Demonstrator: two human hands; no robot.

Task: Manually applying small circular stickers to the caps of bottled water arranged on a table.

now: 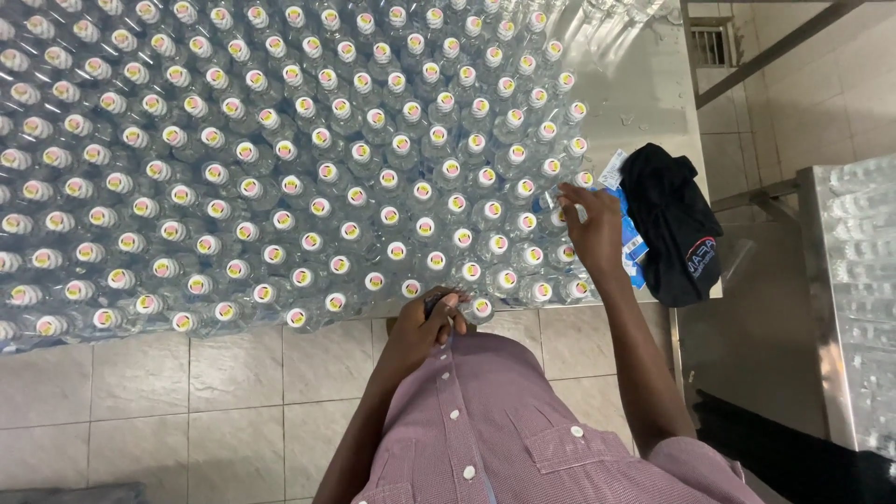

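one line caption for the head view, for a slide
A person's left hand grips a bottle at the table edge while the right hand reaches among capped clear bottles beside a black cap.

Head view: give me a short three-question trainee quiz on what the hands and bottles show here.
1. True or false: the right hand rests among the capped bottles.
2. Which lies right of that hand: A black cap, B red bucket, C green crate?
3. Fill in: the left hand holds a small dark thing at the near edge of the ____.

Key: 1 true; 2 A; 3 table.
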